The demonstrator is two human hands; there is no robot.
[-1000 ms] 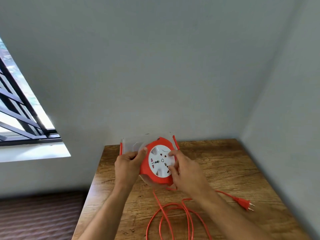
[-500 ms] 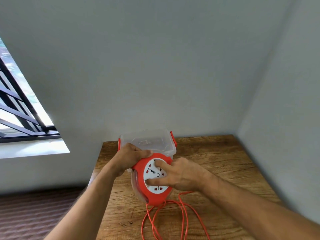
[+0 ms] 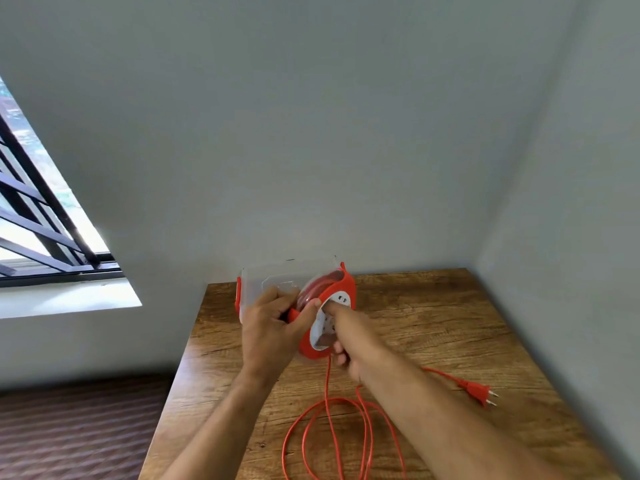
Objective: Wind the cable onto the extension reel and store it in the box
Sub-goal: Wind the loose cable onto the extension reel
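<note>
A: Any readable labels or brand on the reel?

B: None I can make out. The white socket face (image 3: 334,306) has a few small dark and red marks, too small and blurred to read.

A: How does the reel look?

B: Round orange extension reel (image 3: 323,317), white centre plate, clear side wall with orange turns of cable visible inside near the top. It's tilted on edge, face angled toward the right, held above the bench (image 3: 433,327).

A: Hands?

B: Left hand (image 3: 273,327) is clamped on the reel's left rim, thumb over the orange edge. Right hand (image 3: 349,344) is on the white face, one finger pressed near the upper sockets, the rest curled at the lower edge where the cable leaves.

A: Cable?

B: Orange cable (image 3: 327,420) drops from the reel's bottom and lies in loose loops on the bench toward the near edge. Orange two-pin plug (image 3: 479,391) lies on the bench to the right, well apart from the reel.

A: Box?

B: Clear plastic box (image 3: 273,282) with orange side clips, at the back of the bench against the wall, just behind the reel and left hand. Reel is not in it.
</note>
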